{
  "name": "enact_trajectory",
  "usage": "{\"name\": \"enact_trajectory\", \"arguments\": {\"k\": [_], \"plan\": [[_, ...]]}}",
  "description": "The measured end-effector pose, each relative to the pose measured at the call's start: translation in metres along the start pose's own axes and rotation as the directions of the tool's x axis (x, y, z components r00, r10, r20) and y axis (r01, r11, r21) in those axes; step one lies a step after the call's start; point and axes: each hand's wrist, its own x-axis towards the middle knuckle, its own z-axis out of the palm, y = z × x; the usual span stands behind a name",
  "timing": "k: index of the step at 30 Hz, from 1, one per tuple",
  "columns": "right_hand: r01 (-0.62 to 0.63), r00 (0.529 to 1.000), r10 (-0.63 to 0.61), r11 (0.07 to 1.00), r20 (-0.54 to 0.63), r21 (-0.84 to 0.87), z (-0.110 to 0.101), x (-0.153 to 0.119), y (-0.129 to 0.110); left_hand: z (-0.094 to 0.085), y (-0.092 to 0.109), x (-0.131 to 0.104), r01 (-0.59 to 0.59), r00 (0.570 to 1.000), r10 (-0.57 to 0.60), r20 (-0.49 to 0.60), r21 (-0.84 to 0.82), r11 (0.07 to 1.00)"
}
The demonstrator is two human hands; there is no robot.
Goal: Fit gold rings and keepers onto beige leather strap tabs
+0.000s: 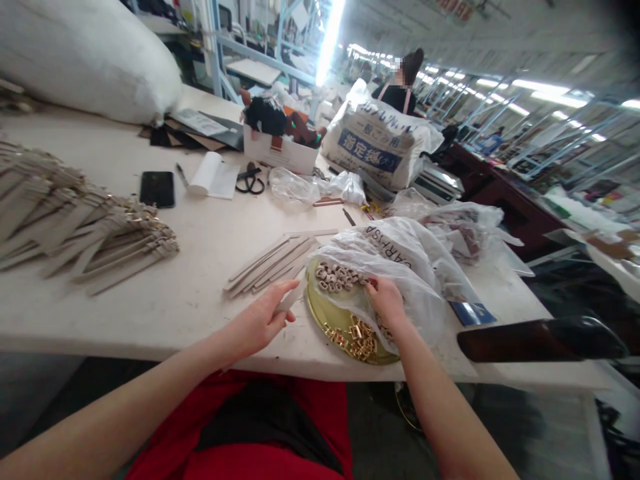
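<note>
1. The left hand (257, 319) pinches a thin, flat, beige strip (291, 298) between thumb and fingers. Its tip points up and away, maybe so that end is free and easy to see.
2. The right hand (389, 303) is bent over a round, yellow-green dish (326, 313), its fingertips by the small, beige, ring-like loops (337, 277). I cannot tell if it grips one.
3. The loops sit in the far part of the dish and the shiny, gold metal buckles (357, 340) in the near part, probably so they don't mix or roll off.
4. A clear plastic bag with black letters (425, 293) covers the dish's right side, near the right hand.
5. The held strip is just left of the dish. The loops are just left of the right fingertips. More flat, beige strips (273, 263) lie beyond the left hand, likely to be easy to reach.
</note>
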Motion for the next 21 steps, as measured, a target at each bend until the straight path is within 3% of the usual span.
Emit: {"name": "enact_trajectory", "arguments": {"k": [2,5,8,12,17,21], "plan": [[-0.005,0.999,0.007,0.999,0.04,-0.05,0.008,0.006,0.001,0.007,0.003,-0.001,0.113,0.992,-0.1,0.073,-0.204,0.972],[0.005,0.996,0.003,0.996,0.09,-0.094,0.013,0.003,0.0,0.008,0.011,-0.002,0.271,0.958,-0.188,0.216,-0.465,0.843],[0.079,0.991,-0.061,0.985,0.117,-0.157,0.012,-0.006,-0.001,0.005,0.016,-0.003,0.396,0.915,-0.246,0.321,-0.59,0.704],[0.172,0.975,-0.136,0.963,0.176,-0.208,0.009,-0.016,-0.007,0.004,0.017,-0.001,0.45,0.89,-0.238,0.388,-0.669,0.592],[-0.051,0.968,0.069,0.996,0.242,-0.079,0.012,-0.017,-0.013,0.003,0.017,0.004,0.482,0.874,-0.229,0.429,-0.705,0.52],[-0.126,0.964,0.123,0.992,0.235,-0.005,0.016,-0.013,-0.018,0.003,0.018,0.005,0.485,0.874,-0.252,0.415,-0.712,0.507]]}}
